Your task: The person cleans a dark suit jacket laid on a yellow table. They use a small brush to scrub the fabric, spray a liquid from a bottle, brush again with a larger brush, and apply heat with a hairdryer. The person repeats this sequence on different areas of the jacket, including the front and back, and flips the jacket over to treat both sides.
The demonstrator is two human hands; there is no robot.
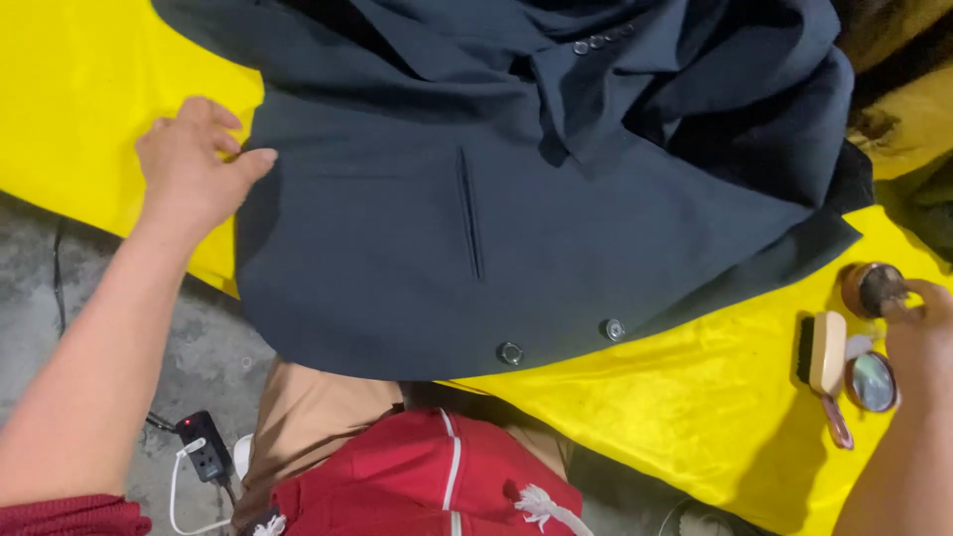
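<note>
Left hand [194, 164] lies flat, fingers spread, on the navy jacket [496, 228] at nine o'clock; right hand [918, 333], at three o'clock, pinches a small brown jar [866, 288] beside the brush [822, 352].

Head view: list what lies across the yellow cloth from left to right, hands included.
left hand resting on the jacket's edge → dark navy jacket → its two front buttons → wooden-backed brush → small round tin → right hand at a small brown jar.
</note>
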